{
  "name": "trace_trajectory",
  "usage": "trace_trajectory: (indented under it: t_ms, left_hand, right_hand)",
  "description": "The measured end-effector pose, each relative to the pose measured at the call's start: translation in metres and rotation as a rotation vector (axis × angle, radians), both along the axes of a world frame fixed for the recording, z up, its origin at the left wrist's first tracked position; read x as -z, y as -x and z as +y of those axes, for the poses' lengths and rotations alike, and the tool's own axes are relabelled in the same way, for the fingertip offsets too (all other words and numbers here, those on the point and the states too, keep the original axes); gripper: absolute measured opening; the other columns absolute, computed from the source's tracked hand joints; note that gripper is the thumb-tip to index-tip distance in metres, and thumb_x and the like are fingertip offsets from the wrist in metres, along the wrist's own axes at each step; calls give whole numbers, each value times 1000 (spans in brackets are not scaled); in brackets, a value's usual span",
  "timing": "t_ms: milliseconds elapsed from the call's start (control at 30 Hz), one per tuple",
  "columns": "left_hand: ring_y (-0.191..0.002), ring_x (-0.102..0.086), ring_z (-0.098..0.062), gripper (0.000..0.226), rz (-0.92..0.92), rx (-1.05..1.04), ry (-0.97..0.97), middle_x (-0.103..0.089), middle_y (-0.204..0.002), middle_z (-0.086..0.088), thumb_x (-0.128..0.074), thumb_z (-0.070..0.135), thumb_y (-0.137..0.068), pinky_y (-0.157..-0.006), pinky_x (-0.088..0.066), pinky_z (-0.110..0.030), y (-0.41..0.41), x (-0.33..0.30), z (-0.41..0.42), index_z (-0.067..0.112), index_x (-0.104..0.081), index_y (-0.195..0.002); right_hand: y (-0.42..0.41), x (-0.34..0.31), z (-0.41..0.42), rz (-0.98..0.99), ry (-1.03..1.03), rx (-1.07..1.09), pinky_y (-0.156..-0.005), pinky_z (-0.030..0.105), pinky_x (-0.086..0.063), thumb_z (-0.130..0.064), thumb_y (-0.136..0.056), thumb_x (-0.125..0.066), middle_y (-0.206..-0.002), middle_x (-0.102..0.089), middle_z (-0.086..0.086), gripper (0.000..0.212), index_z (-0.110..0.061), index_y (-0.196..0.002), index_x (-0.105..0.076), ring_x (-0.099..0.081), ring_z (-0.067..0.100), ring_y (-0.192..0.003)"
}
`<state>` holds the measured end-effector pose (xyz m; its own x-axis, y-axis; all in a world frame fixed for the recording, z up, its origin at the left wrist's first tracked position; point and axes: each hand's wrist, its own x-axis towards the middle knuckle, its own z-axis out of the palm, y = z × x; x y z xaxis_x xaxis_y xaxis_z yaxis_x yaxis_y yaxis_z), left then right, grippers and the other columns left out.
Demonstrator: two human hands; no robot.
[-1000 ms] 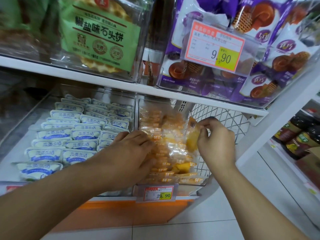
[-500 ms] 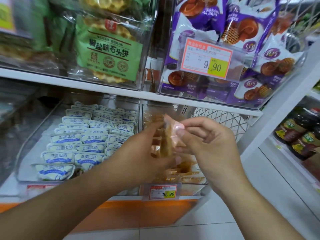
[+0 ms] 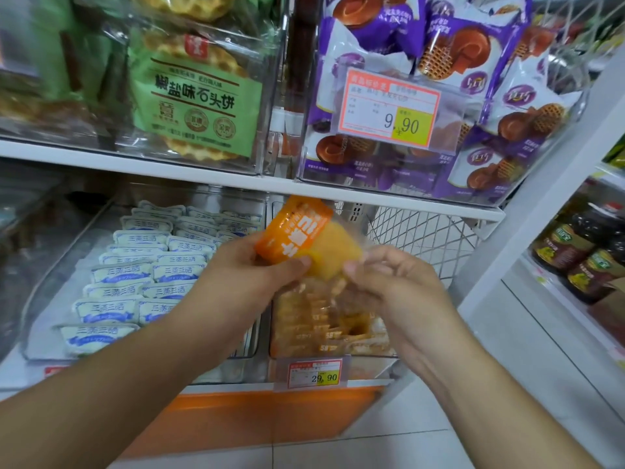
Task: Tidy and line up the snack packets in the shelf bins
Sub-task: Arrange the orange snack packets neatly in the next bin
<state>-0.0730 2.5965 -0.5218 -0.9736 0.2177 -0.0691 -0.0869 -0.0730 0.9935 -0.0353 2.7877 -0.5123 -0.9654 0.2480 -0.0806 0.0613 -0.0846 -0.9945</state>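
Shop, snack aisle. White shelves [image 3: 236,182] carry clear bins [image 3: 263,96] of packaged snacks, with price tags [image 3: 389,111] clipped to bin fronts: 9.90 up top, 29.90 at the lower shelf's front edge. Jars [image 3: 575,252] on the next rack, tiled floor.

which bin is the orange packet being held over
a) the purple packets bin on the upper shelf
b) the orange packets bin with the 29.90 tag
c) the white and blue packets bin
b: the orange packet, pinched between the left hand and right hand, sits above the clear bin of orange packets that carries the 29.90 price tag.
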Motion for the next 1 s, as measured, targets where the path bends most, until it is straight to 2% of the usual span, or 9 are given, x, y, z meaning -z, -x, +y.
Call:
trace_trajectory:
  t_ms: [67,133,233,333,433,667,800,867,1000]
  left_hand:
    - [-97,-71,-2,27,194,9,308,-76,-106,17,-77,38,-89,-89,-55,-29,3,7,-4,33,-70,-114]
    - [-105,-61,4,41,354,29,630,-62,-121,27,-64,59,-88,-87,-50,-24,5,13,-9,43,-59,-126]
    - [-136,-44,-13,74,500,210,950,-46,-146,18,-35,76,-82,-112,-41,-38,9,28,-14,38,-46,-145]
    - [-155,-16,-14,91,688,311,1169,-38,-160,10,-13,74,-78,-126,-8,-38,10,39,-13,29,-40,-153]
    - [-157,-6,-12,97,731,338,1222,-31,-165,8,-5,73,-77,-124,5,-35,9,36,-10,26,-32,-158]
    - [-155,-13,-13,90,807,346,1340,-35,-163,7,-9,76,-88,-128,0,-45,26,46,1,24,-32,-157]
    - [-151,-24,-15,90,827,335,1374,-51,-151,5,-11,77,-88,-127,-5,-48,33,47,6,21,-41,-153]
    - [-143,-34,-13,90,844,330,1329,-59,-138,8,-10,79,-85,-126,-8,-47,34,46,4,25,-52,-143]
    - [-133,-42,-9,78,834,338,1219,-59,-126,12,-23,80,-86,-127,-7,-45,32,47,0,30,-61,-132]
  right_hand:
    - [2,-7,13,85,-6,80,-84,45,-58,-1,-89,-76,-81,-69,23,19,-17,-85,-66,-68,33,-76]
    - [4,-5,30,160,-332,158,-84,46,-62,-2,-91,-76,-81,-70,18,22,-23,-87,-69,-71,32,-78]
    - [6,2,50,212,-883,102,-82,36,-58,-9,-90,-78,-82,-74,-9,23,-31,-88,-70,-71,13,-84]
    - [4,5,57,111,-1248,-100,-71,15,-50,-18,-91,-76,-82,-73,-16,18,-35,-90,-71,-66,1,-81]
    - [4,8,55,-96,-1490,-307,-70,22,-54,-20,-93,-67,-91,-75,-14,21,-39,-95,-76,-66,7,-86]
    - [13,17,47,-187,-1483,-519,-81,18,-50,-20,-97,-69,-107,-78,-16,22,-34,-107,-82,-67,5,-103]
    - [19,12,57,-111,-1275,-287,-66,-3,-39,-18,-103,-62,-114,-73,-21,28,-38,-112,-79,-67,5,-98]
    - [26,15,59,-35,-1262,-197,-77,-1,-38,-14,-104,-59,-127,-70,-14,34,-35,-126,-72,-64,7,-107]
    - [49,29,52,-29,-1333,-273,-108,21,-36,-10,-102,-55,-151,-56,-2,51,-27,-150,-52,-50,19,-138]
